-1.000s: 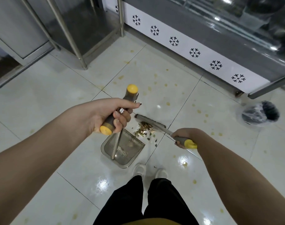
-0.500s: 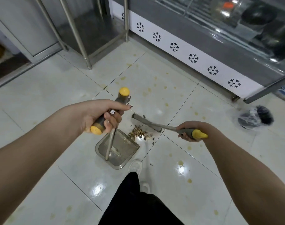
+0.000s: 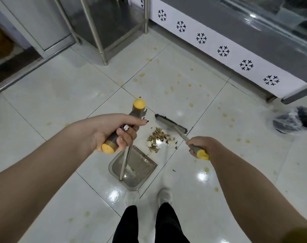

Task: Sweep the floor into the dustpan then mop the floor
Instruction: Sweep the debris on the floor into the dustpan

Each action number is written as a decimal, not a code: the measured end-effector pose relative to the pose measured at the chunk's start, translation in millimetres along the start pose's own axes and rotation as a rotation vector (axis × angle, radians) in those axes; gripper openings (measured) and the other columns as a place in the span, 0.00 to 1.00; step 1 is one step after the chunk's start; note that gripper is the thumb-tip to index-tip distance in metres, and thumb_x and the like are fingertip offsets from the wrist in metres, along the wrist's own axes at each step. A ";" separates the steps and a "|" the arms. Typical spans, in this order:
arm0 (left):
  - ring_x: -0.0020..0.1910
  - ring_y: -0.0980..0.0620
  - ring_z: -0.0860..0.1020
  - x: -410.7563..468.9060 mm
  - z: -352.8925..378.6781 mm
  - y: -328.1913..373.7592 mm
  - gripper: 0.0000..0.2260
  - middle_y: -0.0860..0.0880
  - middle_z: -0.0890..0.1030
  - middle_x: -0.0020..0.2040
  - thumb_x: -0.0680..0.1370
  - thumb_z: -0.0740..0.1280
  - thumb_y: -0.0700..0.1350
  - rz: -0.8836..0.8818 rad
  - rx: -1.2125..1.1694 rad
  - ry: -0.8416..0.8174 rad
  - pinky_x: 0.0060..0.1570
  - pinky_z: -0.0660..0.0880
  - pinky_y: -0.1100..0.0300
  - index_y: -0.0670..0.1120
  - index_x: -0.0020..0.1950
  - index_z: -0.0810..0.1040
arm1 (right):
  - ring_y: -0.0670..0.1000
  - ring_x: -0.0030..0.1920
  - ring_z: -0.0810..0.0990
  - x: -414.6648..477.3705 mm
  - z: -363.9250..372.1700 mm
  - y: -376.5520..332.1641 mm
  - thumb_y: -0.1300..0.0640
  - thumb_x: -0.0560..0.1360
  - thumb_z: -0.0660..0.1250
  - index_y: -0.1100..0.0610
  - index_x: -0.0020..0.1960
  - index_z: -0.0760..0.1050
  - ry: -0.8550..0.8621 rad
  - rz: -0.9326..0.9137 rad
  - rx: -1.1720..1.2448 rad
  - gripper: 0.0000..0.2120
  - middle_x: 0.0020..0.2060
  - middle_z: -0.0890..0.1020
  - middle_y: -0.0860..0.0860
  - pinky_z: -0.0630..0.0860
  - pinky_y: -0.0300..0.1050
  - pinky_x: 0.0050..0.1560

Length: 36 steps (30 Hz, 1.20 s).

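Half-swept only: drew broom head (image 3: 170, 123) back off debris pile (image 3: 158, 139), left grip (image 3: 114, 132) holding dustpan handle (image 3: 137, 112), right grip (image 3: 200, 144) broom (image 3: 181, 135).

Single head-worn wide-angle view, looking steeply down and forward over both forearms (image 3: 44, 172), floor (image 3: 61, 106) close below, the person's own shoes (image 3: 131, 197) at the lower edge, cabinet front (image 3: 235, 57) bending across the top right.

The bare left forearm is extended from eight o'clock; the left hand (image 3: 112, 132) is curled round a grey, yellow-capped dustpan handle (image 3: 137, 111), with the forefinger laid straight. The bare right forearm is brought in from four o'clock; the right hand (image 3: 200, 145) is closed round a grey, yellow-tipped broom handle (image 3: 194, 149), knuckles upward.
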<state>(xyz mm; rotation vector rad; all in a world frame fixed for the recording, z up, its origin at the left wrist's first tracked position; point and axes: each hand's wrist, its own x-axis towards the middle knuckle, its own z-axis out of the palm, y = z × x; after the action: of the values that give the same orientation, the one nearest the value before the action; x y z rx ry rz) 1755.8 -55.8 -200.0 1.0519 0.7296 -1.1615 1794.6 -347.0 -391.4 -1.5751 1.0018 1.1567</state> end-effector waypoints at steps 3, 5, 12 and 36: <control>0.14 0.61 0.62 -1.3 -9.1 -3.8 0.12 0.54 0.64 0.20 0.66 0.71 0.46 -0.023 0.003 -0.008 0.12 0.60 0.72 0.47 0.33 0.67 | 0.49 0.25 0.74 -20.0 1.0 6.0 0.59 0.78 0.62 0.61 0.43 0.69 -0.045 0.074 -0.035 0.08 0.32 0.73 0.56 0.73 0.34 0.21; 0.14 0.61 0.62 -3.6 -15.5 -4.5 0.12 0.54 0.64 0.20 0.67 0.71 0.46 -0.026 0.023 -0.021 0.12 0.61 0.72 0.47 0.33 0.67 | 0.49 0.19 0.74 -37.3 -8.9 8.0 0.59 0.78 0.63 0.63 0.39 0.70 -0.068 0.089 0.042 0.11 0.29 0.74 0.56 0.74 0.35 0.20; 0.14 0.61 0.62 -17.4 -38.6 -7.4 0.13 0.54 0.63 0.21 0.65 0.72 0.45 -0.043 0.094 -0.056 0.13 0.60 0.71 0.47 0.35 0.67 | 0.47 0.17 0.72 -53.8 -11.4 42.0 0.58 0.78 0.63 0.62 0.48 0.68 0.009 0.034 0.196 0.07 0.32 0.72 0.55 0.72 0.34 0.20; 0.14 0.60 0.62 -10.6 -67.8 7.9 0.13 0.54 0.64 0.21 0.65 0.73 0.46 -0.067 0.226 -0.044 0.13 0.61 0.72 0.46 0.36 0.67 | 0.48 0.17 0.72 -44.1 16.9 31.2 0.58 0.77 0.65 0.61 0.47 0.68 0.015 0.042 0.209 0.08 0.34 0.73 0.56 0.73 0.35 0.21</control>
<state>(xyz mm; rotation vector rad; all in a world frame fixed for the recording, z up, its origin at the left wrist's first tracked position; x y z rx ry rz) 1764.3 11.4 -213.2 1.1927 0.6128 -1.3437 1751.1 -334.6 -357.4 -1.4053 1.1324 1.0338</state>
